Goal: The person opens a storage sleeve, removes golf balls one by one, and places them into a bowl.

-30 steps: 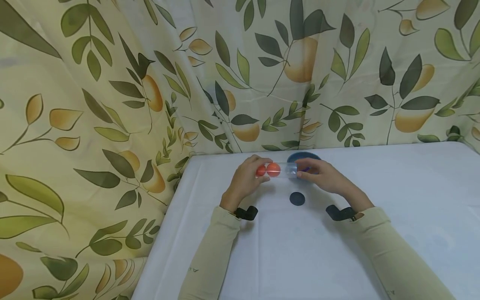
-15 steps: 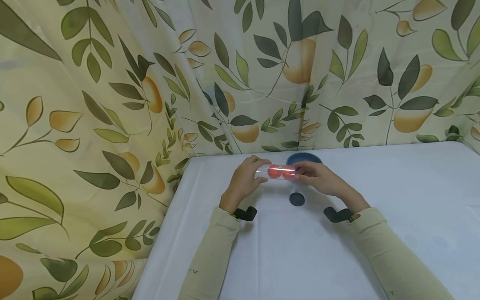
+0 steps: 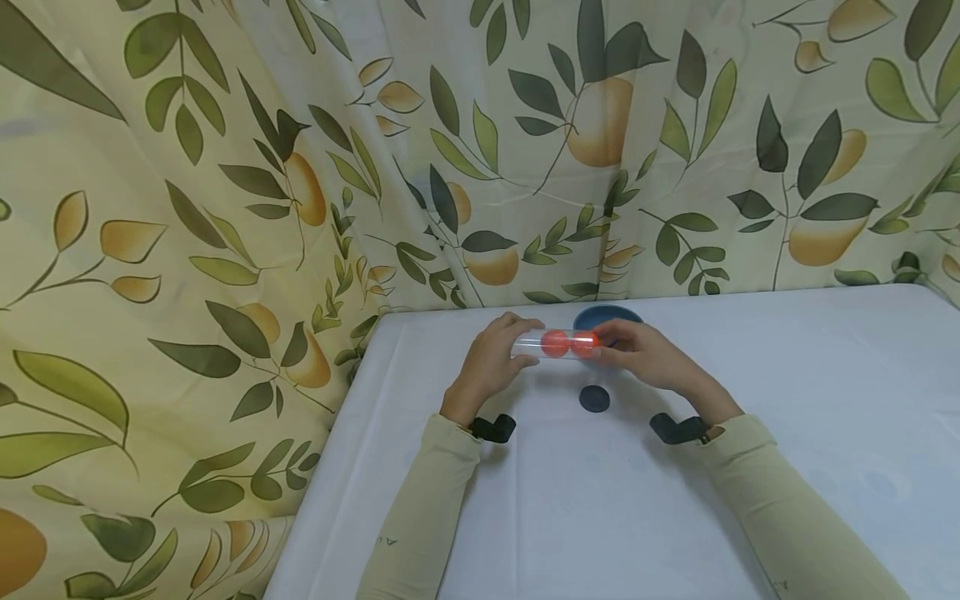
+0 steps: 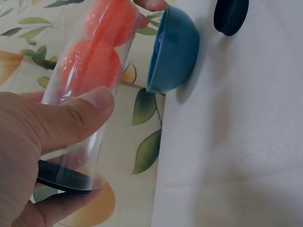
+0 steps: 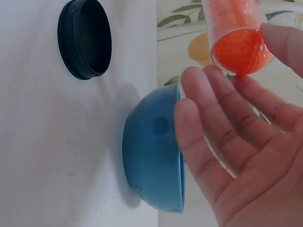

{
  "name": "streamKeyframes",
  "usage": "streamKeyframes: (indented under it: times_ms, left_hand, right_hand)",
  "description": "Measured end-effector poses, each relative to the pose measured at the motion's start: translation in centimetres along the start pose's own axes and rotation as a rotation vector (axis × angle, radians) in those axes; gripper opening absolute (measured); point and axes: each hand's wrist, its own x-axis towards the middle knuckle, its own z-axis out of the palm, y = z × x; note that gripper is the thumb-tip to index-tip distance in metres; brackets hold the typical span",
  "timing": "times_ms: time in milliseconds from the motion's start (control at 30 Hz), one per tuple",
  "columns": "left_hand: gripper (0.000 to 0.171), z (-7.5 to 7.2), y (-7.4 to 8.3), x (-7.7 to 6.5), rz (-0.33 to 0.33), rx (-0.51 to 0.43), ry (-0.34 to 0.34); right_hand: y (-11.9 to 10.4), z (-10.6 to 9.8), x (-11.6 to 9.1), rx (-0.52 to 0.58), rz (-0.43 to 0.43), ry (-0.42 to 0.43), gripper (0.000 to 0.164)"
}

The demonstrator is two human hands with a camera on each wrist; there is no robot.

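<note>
My left hand grips a clear plastic tube by its left part, where a black cap closes the end. Two orange-red textured balls lie in the tube toward its right end. One ball sits right at the uncapped mouth. My right hand is at that mouth, with its thumb against the edge and its loosely bent fingers cupped just below. Just behind the right hand stands a blue bowl; something small and dark blue shows inside it.
A loose black cap lies on the white-covered table, nearer to me than the tube. A leaf-and-fruit patterned curtain hangs behind and to the left of the table.
Both balls have slid inside the tube from the left hand's end to the right mouth, where one now shows at the opening. Both hands have stayed nearly in place.
</note>
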Motion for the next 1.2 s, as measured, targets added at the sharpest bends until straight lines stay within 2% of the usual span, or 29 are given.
streamKeyframes:
  times_ms: [300, 833, 933, 1200]
  left_hand:
    - [0.051, -0.2, 0.0, 0.0, 0.029, 0.044, 0.015]
    - [0.052, 0.0, -0.3, -0.1, 0.03, 0.04, 0.025]
    - [0.052, 0.2, -0.4, -0.1, 0.019, 0.015, 0.032]
    - [0.053, 0.9, -0.5, 0.1, -0.027, -0.137, 0.037]
  right_hand:
    - [0.4, 0.2, 0.1, 0.032, 0.005, -0.058, 0.047]
    - [0.6, 0.2, 0.0, 0.073, 0.041, -0.034, 0.05]
    - [0.3, 0.1, -0.1, 0.067, 0.053, -0.007, 0.05]
    - [-0.5, -0.4, -0.3, 0.065, 0.073, 0.071, 0.052]
